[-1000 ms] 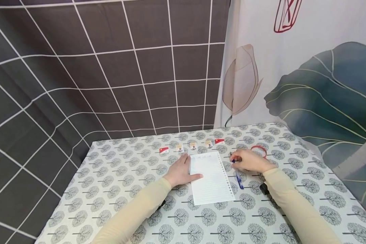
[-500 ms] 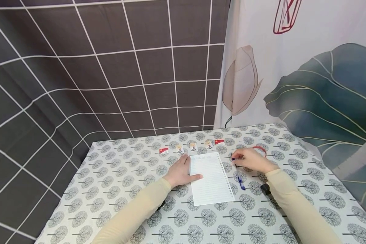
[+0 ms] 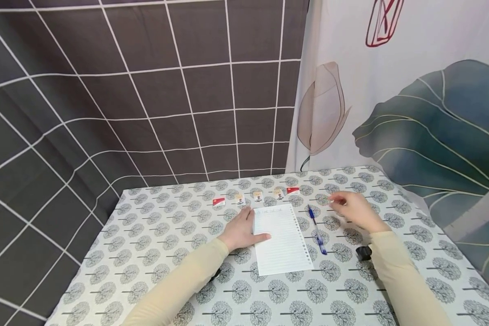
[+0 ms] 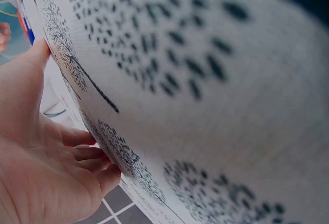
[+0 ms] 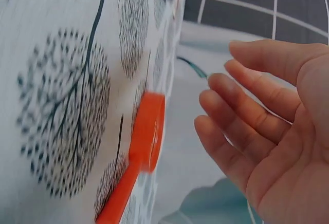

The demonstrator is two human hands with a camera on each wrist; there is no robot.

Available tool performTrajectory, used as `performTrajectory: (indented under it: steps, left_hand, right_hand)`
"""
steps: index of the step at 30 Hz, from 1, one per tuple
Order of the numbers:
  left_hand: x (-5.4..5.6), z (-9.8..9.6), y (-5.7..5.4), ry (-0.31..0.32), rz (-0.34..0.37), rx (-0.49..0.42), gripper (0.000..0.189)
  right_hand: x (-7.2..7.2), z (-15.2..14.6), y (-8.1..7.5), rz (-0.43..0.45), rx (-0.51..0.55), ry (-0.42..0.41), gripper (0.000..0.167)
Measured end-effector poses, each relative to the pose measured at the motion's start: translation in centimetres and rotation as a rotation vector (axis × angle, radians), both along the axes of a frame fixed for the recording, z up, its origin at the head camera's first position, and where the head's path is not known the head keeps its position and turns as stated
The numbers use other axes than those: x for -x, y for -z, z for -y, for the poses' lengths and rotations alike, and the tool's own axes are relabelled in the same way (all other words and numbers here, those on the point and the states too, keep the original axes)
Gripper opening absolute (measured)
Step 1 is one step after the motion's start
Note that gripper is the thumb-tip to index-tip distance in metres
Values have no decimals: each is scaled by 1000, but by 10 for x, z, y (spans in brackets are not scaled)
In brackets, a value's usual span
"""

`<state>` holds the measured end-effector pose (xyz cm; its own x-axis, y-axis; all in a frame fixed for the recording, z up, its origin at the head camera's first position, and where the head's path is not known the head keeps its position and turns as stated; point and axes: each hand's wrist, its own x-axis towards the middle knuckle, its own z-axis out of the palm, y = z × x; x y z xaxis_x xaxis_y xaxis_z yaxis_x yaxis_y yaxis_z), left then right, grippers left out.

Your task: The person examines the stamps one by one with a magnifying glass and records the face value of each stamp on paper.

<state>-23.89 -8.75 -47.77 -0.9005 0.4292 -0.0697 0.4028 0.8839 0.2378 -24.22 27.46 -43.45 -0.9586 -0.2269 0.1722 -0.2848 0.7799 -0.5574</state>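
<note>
A lined sheet of paper (image 3: 283,244) with punched holes down its right side lies on the table, faint blue writing along its top. My left hand (image 3: 240,230) rests at its left edge, thumb stretched over the paper. To the paper's right lies a blue pen (image 3: 317,232), angled lengthwise. Beyond the pen my right hand (image 3: 356,212) hovers with loosely bent fingers and nothing in them. In the right wrist view, an orange-red magnifying glass (image 5: 140,136), a ring with a handle, lies on the cloth beside that hand (image 5: 280,116); the head view hides it behind the hand.
Along the back stand or lie several small cards: a red-and-white one (image 3: 218,201) at the left, picture cards (image 3: 258,196) between, another red-and-white one (image 3: 293,190) at the right. A tree-patterned cloth (image 3: 159,280) covers the table; a dark grid curtain (image 3: 146,99) hangs behind.
My right hand has let go of the pen, which now lies on the cloth, and has moved right over the red ring. The left hand has stayed on the paper.
</note>
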Motion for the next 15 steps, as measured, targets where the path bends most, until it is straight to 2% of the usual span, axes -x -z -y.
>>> performTrajectory:
  steps: [7,15]
  left_hand:
    - [-1,0,0,7,7,-4,108]
    - [0,0,-2,4,4,1,107]
  right_hand:
    - [-11,-21,3,41,-22,111,33]
    - [-15,-37,1,77,-70,151,34]
